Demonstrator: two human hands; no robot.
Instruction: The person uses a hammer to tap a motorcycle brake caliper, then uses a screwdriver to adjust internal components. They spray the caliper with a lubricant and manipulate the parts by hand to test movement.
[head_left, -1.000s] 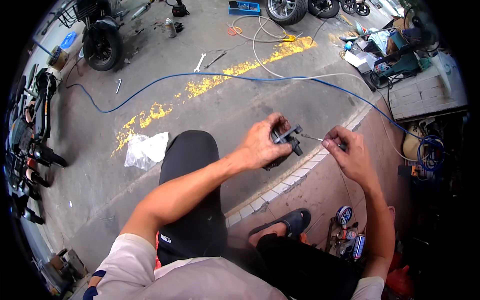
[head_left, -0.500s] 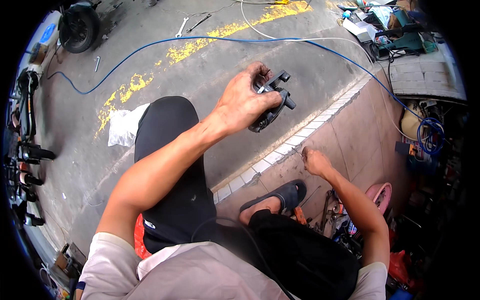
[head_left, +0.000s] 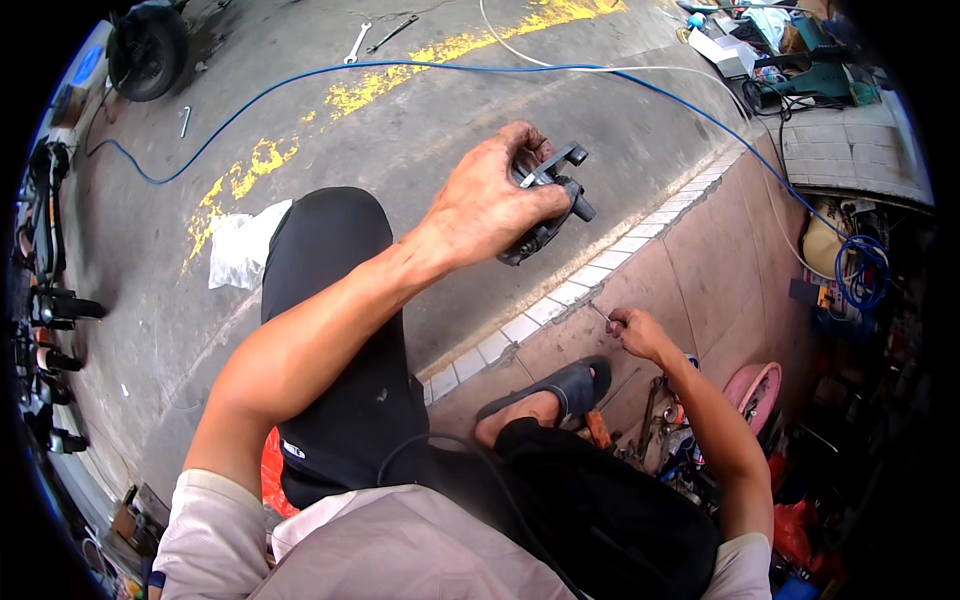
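1. Left edge of the frame: a row of parked two-wheelers (head_left: pixel 62 303); at upper left, a dark wheel (head_left: pixel 148 58) stands on the ground.
2. Left of centre: a translucent plastic bag (head_left: pixel 240 250) lies beside the person's dark-trousered knee (head_left: pixel 335 225). Above it lies a small bent metal tool (head_left: pixel 185 121).
3. Upper middle: grey concrete (head_left: pixel 610 115), stained, with a worn yellow line (head_left: pixel 440 52) running diagonally. A spanner (head_left: pixel 357 43) lies above the line. A blue hose (head_left: pixel 400 64) curves across the surface.
4. Centre to right: a pale tile strip (head_left: pixel 546 311) separates the concrete from reddish floor tiles (head_left: pixel 700 270). A dark sandal (head_left: pixel 582 390) is on the foot at lower centre.
5. Right side: mixed clutter (head_left: pixel 735 55) at upper right, a blue coil (head_left: pixel 862 270) below it, and a pink ring-shaped object (head_left: pixel 757 395) at lower right.
6. Left hand (head_left: pixel 488 200), centre of frame: grasping a black part (head_left: pixel 578 203) between thumb and fingers. The part sits at the hand's right side, its lugs projecting rightward, held above the concrete.
7. Right hand (head_left: pixel 640 333), right of centre, lower than the part and well apart from it: fingers closed on a thin shaft (head_left: pixel 600 315); its full form is hidden.
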